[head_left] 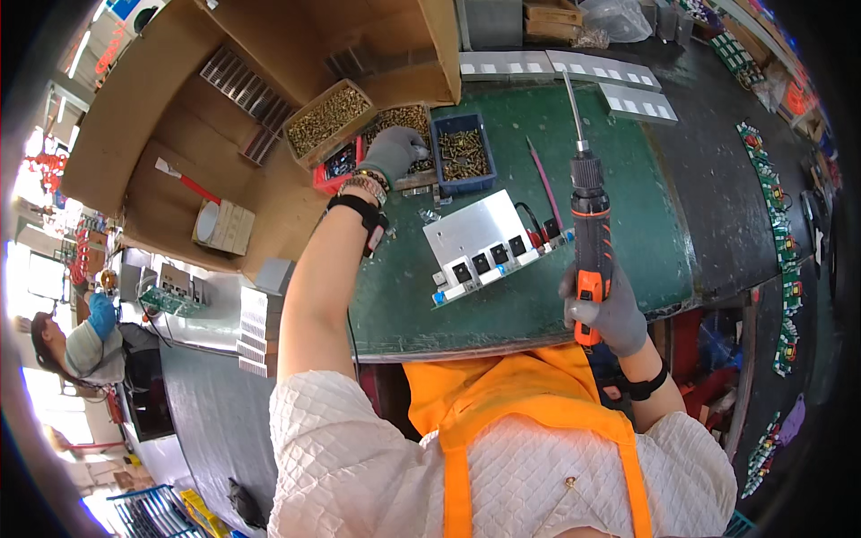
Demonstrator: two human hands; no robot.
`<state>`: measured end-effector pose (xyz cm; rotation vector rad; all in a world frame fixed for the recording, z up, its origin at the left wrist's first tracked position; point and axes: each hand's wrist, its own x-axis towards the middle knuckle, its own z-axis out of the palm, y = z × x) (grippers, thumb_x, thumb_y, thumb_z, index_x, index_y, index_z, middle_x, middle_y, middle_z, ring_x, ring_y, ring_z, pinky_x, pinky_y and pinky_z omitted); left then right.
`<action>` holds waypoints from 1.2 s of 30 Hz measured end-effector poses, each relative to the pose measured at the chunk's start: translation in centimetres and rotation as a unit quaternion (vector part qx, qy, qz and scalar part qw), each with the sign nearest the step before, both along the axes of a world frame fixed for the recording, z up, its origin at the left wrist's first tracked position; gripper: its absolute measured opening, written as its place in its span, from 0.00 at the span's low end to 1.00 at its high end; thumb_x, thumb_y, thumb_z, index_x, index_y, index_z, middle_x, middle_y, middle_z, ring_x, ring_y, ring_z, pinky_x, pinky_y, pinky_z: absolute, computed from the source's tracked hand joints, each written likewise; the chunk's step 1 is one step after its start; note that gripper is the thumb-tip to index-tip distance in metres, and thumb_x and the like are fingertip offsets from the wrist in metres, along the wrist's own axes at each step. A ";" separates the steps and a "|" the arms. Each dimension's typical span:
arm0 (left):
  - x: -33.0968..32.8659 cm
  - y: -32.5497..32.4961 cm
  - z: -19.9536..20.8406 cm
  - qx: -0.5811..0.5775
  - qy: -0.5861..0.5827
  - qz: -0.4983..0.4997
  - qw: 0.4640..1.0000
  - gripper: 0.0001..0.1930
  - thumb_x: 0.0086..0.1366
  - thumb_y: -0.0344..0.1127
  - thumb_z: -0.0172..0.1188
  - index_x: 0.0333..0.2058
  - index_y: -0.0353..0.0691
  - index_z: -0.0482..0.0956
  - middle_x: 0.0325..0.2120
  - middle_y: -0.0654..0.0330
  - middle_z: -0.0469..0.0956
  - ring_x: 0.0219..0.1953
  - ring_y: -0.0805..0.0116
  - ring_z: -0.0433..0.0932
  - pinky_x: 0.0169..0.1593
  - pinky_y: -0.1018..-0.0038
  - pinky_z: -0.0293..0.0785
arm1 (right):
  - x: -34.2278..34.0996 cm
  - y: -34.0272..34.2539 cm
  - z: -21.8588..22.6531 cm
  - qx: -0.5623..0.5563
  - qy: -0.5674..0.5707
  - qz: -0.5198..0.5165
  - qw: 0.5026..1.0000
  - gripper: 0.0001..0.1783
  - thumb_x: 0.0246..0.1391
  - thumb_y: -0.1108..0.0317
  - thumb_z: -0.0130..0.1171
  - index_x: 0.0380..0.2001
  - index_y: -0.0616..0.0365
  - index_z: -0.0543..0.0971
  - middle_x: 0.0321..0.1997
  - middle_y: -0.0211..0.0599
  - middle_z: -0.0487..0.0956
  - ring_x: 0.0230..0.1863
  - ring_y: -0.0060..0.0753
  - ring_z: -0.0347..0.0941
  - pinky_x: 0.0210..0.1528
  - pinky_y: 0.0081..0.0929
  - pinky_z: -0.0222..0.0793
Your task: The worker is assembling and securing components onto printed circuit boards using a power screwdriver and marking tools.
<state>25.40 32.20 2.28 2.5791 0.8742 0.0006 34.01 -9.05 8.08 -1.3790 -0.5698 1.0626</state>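
Observation:
My left hand [393, 154], in a grey glove, reaches into a container of small brass-coloured screws [399, 119]. Its fingers are curled down together, and whatever is between them is hidden. On the right, my gloved right hand [614, 309] is wrapped round the handle of a black and orange electric screwdriver [592, 233], whose long bit points away from me. Between the hands, a circuit board [502, 269] lies on the bench, with a flat silver metal plate [475, 229] and several black components along it.
A blue bin of screws [463, 152], a red bin [339, 166] and a cardboard tray of screws [327, 121] surround my left hand. A large cardboard box [161, 117] stands behind. A pink pen-like tool [544, 184] lies on the green bench [628, 260]. Another person [85, 345] works far left.

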 end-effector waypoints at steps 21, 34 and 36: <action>0.5 -8.0 13.7 -0.312 -0.321 -0.130 0.885 0.24 0.64 0.53 0.61 0.44 0.36 0.80 0.30 0.63 0.78 0.30 0.77 0.75 0.36 0.78 0.73 | 2.9 -0.1 0.4 -0.043 -0.067 0.060 0.995 0.46 0.34 0.77 0.67 0.61 0.60 0.60 0.35 0.32 0.75 0.34 0.23 0.73 0.37 0.24 0.74; 2.0 -9.7 17.0 -0.464 -0.278 -0.090 0.836 0.12 0.66 0.37 0.61 0.35 0.31 0.81 0.22 0.62 0.79 0.19 0.78 0.74 0.22 0.84 0.70 | 3.0 0.0 0.6 -0.051 -0.098 0.067 0.992 0.49 0.34 0.74 0.68 0.64 0.60 0.58 0.34 0.31 0.75 0.34 0.22 0.72 0.37 0.24 0.73; 2.5 -9.9 16.6 -0.466 -0.274 -0.096 0.836 0.12 0.66 0.38 0.61 0.34 0.31 0.81 0.21 0.63 0.78 0.18 0.78 0.73 0.21 0.84 0.69 | 3.1 -0.1 0.7 -0.054 -0.103 0.069 0.991 0.49 0.34 0.74 0.68 0.64 0.61 0.58 0.33 0.31 0.75 0.34 0.22 0.72 0.36 0.24 0.72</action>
